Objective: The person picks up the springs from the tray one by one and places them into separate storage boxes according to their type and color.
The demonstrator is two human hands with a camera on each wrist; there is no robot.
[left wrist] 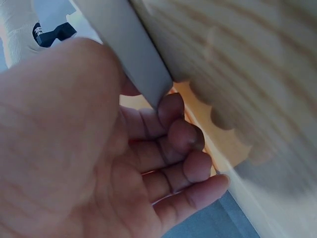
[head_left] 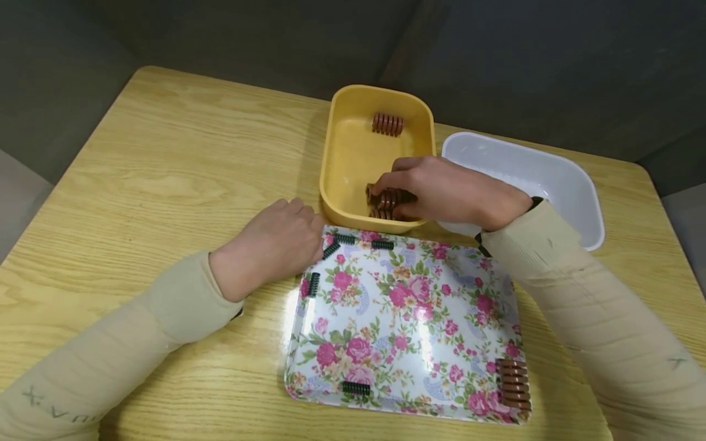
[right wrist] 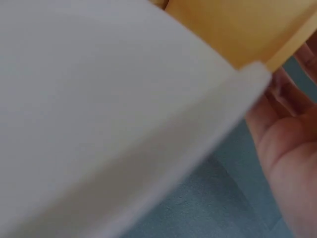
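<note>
My right hand (head_left: 449, 190) reaches into the near end of a yellow plastic bin (head_left: 353, 153). Its fingers and thumb close around a brown coil spring (head_left: 389, 199) there, with more brown springs beside it partly hidden by the hand. At the bin's far end lies another brown spring (head_left: 388, 124). The left hand (head_left: 278, 242) holds the far left corner of a floral tray (head_left: 441, 343); in the left wrist view, its curled fingers (left wrist: 183, 134) are at the tray's edge. In the right wrist view, the right hand's fingertips are hidden behind the bins.
Small dark green springs (head_left: 355, 388) lie along the tray's left, far and near edges. A large brown spring (head_left: 514, 384) occupies its near right corner. A white bin (head_left: 573, 202) stands right of the yellow one, under the right forearm. Dark panels (head_left: 248, 43) border the wooden table's far edge.
</note>
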